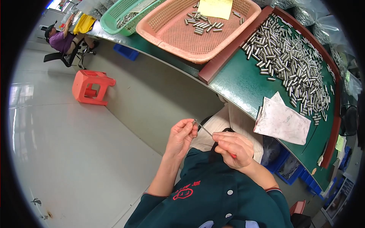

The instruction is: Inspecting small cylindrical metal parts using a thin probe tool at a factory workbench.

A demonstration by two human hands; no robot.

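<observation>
The left hand [181, 136] was raised in front of the torso, clear of the bench, its thumb and fingertips closed together on a small metal cylinder [194, 122]; the right hand [236, 149], just beside it, had its fingers folded around a slim tool [205, 131], whose red end [233, 155] showed below the grip; the tool's thin metal shaft pointed at the cylinder, though whether its tip had entered could not be told; on the green tabletop [235, 86], a large heap of metal cylinders [291, 68] lay loose within a brown-red border [228, 57]; a stained white cloth [283, 123] lay near the heap, by the front edge; a pink basket [176, 46], beyond the border's left arm, held more cylinders and a yellow paper [215, 7]; a green basket [108, 23] stood beside it; a red stool [80, 86] was on the floor.
</observation>
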